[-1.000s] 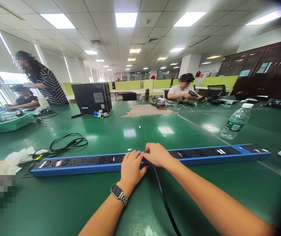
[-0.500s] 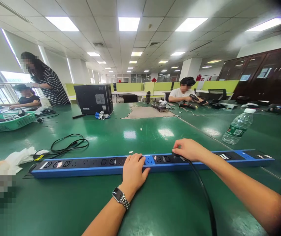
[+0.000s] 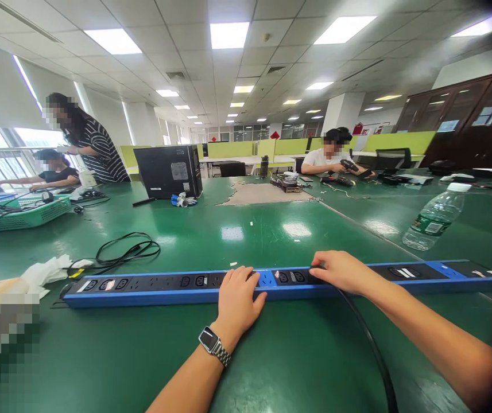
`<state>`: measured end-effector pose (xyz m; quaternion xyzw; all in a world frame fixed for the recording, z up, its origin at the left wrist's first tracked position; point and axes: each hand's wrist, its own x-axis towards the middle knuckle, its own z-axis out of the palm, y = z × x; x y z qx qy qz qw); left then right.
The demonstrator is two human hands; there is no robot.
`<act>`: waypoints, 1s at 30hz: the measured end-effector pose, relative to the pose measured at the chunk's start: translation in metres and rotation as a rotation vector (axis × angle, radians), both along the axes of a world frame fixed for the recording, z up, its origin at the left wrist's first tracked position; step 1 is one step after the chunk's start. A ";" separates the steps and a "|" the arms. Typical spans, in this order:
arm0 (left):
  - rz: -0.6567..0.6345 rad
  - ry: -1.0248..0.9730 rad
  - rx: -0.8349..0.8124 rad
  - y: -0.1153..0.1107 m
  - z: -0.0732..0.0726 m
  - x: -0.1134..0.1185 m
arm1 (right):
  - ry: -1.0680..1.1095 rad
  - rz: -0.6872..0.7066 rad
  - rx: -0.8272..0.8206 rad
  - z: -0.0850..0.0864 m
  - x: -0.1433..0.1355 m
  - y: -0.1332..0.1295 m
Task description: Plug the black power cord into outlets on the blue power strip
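Note:
A long blue and black power strip (image 3: 142, 297) with rows of sockets lies across the green table. My left hand (image 3: 239, 295), with a watch (image 3: 209, 339) on its wrist, lies across the strip's middle, its fingers over the top and its thumb along the near side. To the right, my right hand (image 3: 343, 268) is closed around the plug of a black power cord (image 3: 368, 332), at the strip's top face. Fingers cover most of the plug, so I cannot tell how far it sits in a socket. The cord runs down toward the table's near edge.
A tilted water bottle (image 3: 435, 221) is at the right. Coiled black cable (image 3: 129, 252), white wrapping (image 3: 47, 272) and a green basket (image 3: 47, 212) are at the left. Beyond stands a black computer case (image 3: 166, 172). Other people work around the table.
The view has shifted slightly, so everything sits a little to the right. My right hand is slightly lower against the strip, with its wrist flatter. My left hand keeps its place.

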<state>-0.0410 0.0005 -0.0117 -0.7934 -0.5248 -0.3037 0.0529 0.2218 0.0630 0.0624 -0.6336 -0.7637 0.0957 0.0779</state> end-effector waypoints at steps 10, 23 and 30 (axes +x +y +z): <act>0.010 -0.003 0.005 -0.002 0.000 0.001 | 0.107 -0.076 0.093 0.006 0.001 -0.006; -0.010 -0.012 -0.013 -0.001 0.003 0.002 | 0.192 0.044 0.042 0.012 -0.096 -0.016; -0.003 -0.019 -0.007 -0.001 0.002 0.002 | 0.127 0.020 0.070 0.005 -0.092 -0.008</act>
